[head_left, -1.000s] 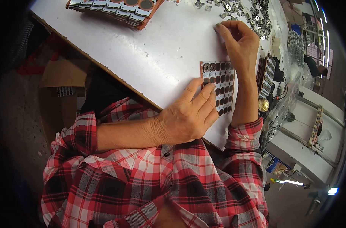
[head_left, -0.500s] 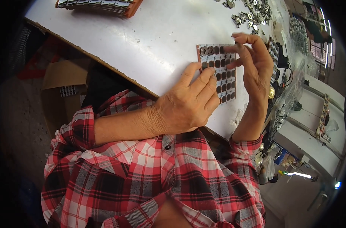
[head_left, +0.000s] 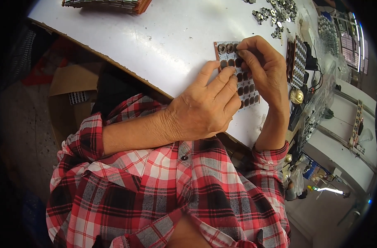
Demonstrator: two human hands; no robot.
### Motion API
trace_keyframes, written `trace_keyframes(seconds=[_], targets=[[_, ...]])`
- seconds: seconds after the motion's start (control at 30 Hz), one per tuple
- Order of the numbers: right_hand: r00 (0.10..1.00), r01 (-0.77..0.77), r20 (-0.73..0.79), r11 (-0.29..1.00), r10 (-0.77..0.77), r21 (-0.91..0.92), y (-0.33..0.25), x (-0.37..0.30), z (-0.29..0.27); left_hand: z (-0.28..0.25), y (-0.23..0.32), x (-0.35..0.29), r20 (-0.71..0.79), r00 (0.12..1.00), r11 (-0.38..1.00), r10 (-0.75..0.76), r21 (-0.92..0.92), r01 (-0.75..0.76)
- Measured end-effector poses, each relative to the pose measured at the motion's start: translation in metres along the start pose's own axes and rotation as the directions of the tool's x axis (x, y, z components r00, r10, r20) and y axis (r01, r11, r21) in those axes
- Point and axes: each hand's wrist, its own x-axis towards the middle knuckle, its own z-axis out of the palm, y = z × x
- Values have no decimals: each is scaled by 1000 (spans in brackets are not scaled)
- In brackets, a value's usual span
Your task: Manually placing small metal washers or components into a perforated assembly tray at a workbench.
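Note:
A thin panel [head_left: 249,88] with orange edges and rows of dark round discs lies on the white table. Curled over its left side, my left hand [head_left: 207,103] presses fingertips onto the surface; its thumb is hidden. My right hand [head_left: 265,68] pinches thumb and forefinger together over the third disc of the far row, at what looks like a small metal clip [head_left: 236,46], mostly covered by the fingers. Ring-like metal pieces sit on the two discs to the left of it in that row.
Loose small metal clips [head_left: 275,16] lie heaped at the far right. A stack of orange-edged panels [head_left: 114,5] stands at the far left. Beyond my right hand are another panel [head_left: 298,62], a gold round object [head_left: 296,96] and cables. A cardboard box [head_left: 72,82] stands below the table's left edge.
My right hand has come down and to the left onto the far row, and its spread fingers have closed into a pinch. My left hand stays at the panel's left side.

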Motion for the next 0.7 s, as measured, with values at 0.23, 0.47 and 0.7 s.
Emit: trace_keyframes(seconds=[0.23,0.47,0.7], targets=[[995,-7,98,1000,6,12,1,8,-6,-1,1,0,10,1000,1000,2,11,-2],[996,30,-86,993,-20,115,9,4,6,-2,1,-1,13,1000,1000,-6,9,6],[971,46,-237,954,26,295,14,-5,23,-2,1,0,12,1000,1000,1,7,-1]])
